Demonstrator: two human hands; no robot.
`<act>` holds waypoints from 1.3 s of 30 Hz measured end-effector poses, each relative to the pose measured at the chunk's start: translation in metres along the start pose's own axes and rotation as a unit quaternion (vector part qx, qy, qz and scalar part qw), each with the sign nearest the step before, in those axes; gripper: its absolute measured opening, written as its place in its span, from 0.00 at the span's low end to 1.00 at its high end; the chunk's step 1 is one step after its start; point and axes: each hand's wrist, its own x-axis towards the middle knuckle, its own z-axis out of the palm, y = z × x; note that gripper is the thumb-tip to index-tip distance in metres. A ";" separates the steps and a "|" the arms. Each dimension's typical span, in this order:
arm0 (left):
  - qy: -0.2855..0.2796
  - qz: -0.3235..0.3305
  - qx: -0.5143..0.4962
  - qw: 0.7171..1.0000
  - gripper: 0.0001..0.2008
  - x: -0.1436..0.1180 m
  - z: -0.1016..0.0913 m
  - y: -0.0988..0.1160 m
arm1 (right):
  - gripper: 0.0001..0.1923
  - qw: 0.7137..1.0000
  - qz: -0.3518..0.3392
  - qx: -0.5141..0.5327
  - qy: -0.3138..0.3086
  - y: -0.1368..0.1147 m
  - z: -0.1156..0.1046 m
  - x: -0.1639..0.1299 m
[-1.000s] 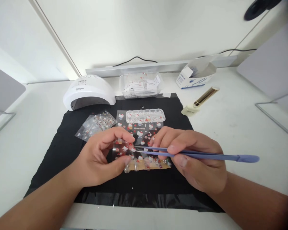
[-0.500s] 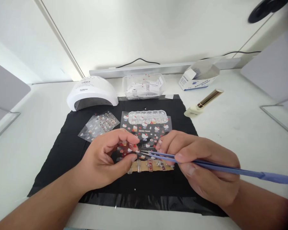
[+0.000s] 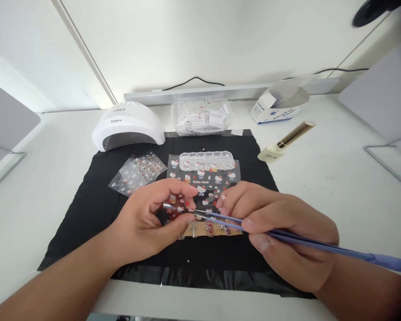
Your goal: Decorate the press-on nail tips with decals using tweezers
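My left hand [image 3: 153, 218] is curled with thumb and fingers closed round what looks like a clear nail tip [image 3: 169, 206], mostly hidden and hard to make out. My right hand [image 3: 284, 227] grips blue tweezers [image 3: 300, 240] between thumb and fingers. The metal points of the tweezers sit close to my left thumb tip, slightly apart. Beneath both hands lies a clear sticker sheet [image 3: 220, 180] with white cartoon cats and red details. A tan strip [image 3: 202, 231] bears several clear nail tips, some decorated in red.
A clear compartment box of small gems [image 3: 207, 161] rests on the sheet. More sticker sheets [image 3: 137, 174] lie left on the black mat [image 3: 87, 218]. Behind stand a white nail lamp [image 3: 128, 122], a plastic tub of packets [image 3: 200, 118], and a wipes box [image 3: 279, 104]; a gold-capped bottle [image 3: 285, 142] is right.
The tweezers' points have shifted slightly left, nearer my left thumb, and their rear end has dropped a little. The shiny clear piece in my left hand shows more now. The view has tilted slightly.
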 end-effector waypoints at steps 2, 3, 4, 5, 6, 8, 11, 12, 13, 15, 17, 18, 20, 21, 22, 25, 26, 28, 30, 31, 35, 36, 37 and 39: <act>0.003 0.002 0.005 1.000 0.16 0.000 -0.001 0.000 | 0.19 1.000 -0.004 -0.006 -0.011 -0.001 -0.001 0.000; 0.002 0.003 0.007 1.000 0.16 0.000 -0.001 0.000 | 0.19 1.000 -0.003 -0.011 -0.015 -0.001 -0.002 0.000; 0.001 0.003 0.010 1.000 0.16 0.000 -0.002 -0.001 | 0.19 1.000 -0.002 -0.016 -0.020 -0.001 -0.002 0.000; 0.001 0.003 0.013 1.000 0.16 0.000 -0.002 -0.001 | 0.20 1.000 -0.002 -0.019 -0.024 -0.002 -0.002 -0.001; 0.003 0.002 0.017 1.000 0.16 -0.001 -0.003 -0.001 | 0.20 0.999 -0.003 -0.021 -0.024 -0.002 -0.002 -0.001; 0.006 -0.001 0.022 1.000 0.17 -0.001 -0.004 -0.002 | 0.19 1.000 -0.005 -0.022 -0.019 -0.002 -0.002 -0.001; 0.008 -0.002 0.029 1.000 0.17 -0.003 -0.004 -0.002 | 0.17 1.000 -0.011 -0.024 -0.010 -0.002 -0.001 0.000; 0.011 -0.001 0.033 0.999 0.17 -0.003 -0.004 -0.002 | 0.16 1.000 -0.014 -0.025 -0.009 -0.002 -0.001 0.000; 0.014 0.000 0.039 0.999 0.17 -0.003 -0.004 -0.002 | 0.16 0.999 -0.019 -0.026 -0.009 -0.002 0.000 0.000; 0.021 0.004 0.054 0.998 0.17 -0.002 -0.004 -0.002 | 0.15 0.999 -0.026 -0.027 -0.007 -0.002 0.000 0.000; 0.023 0.006 0.066 0.998 0.16 -0.001 -0.004 -0.002 | 0.16 0.999 -0.026 -0.031 -0.007 -0.002 -0.001 0.000; 0.022 0.006 0.069 0.997 0.16 -0.001 -0.004 -0.003 | 0.16 0.999 -0.026 -0.033 -0.008 -0.002 -0.001 0.000; 0.021 0.005 0.070 0.997 0.15 0.000 -0.004 -0.003 | 0.16 0.999 -0.024 -0.034 -0.010 -0.002 -0.001 0.000; 0.021 0.004 0.070 0.997 0.15 0.000 -0.004 -0.002 | 0.15 0.999 -0.026 -0.033 -0.011 -0.003 -0.001 0.000; 0.021 0.004 0.070 0.997 0.15 0.000 -0.004 -0.002 | 0.15 0.999 -0.028 -0.032 -0.012 -0.003 -0.002 0.000; 0.023 0.007 0.079 0.997 0.14 0.000 -0.004 -0.002 | 0.16 0.999 -0.027 -0.033 -0.014 -0.002 -0.001 0.000; 0.025 0.008 0.083 0.996 0.14 0.000 -0.004 -0.001 | 0.16 0.999 -0.024 -0.034 -0.014 -0.002 -0.001 0.000; 0.028 0.011 0.089 0.996 0.14 0.000 -0.004 -0.001 | 0.16 0.999 -0.020 -0.035 -0.010 -0.002 -0.001 0.000; 0.033 0.012 0.093 0.995 0.13 0.000 -0.004 -0.002 | 0.16 0.999 -0.016 -0.035 -0.001 -0.002 0.000 0.000; 0.034 0.010 0.093 0.995 0.13 0.000 -0.004 -0.002 | 0.17 0.999 -0.015 -0.034 0.004 -0.002 0.000 0.001; 0.032 -0.012 0.084 0.996 0.13 0.000 -0.004 -0.002 | 0.17 0.999 -0.007 -0.034 0.016 -0.002 0.002 0.001; 0.030 -0.016 0.078 0.996 0.12 0.000 -0.004 -0.002 | 0.17 0.999 -0.003 -0.034 0.019 -0.002 0.002 0.001; 0.032 -0.020 0.073 0.997 0.12 0.001 -0.003 -0.002 | 0.17 0.999 0.000 -0.036 0.021 -0.001 0.002 0.001; 0.046 -0.026 0.064 0.997 0.11 0.002 -0.003 -0.001 | 0.17 0.999 0.009 -0.039 0.027 0.000 0.002 0.000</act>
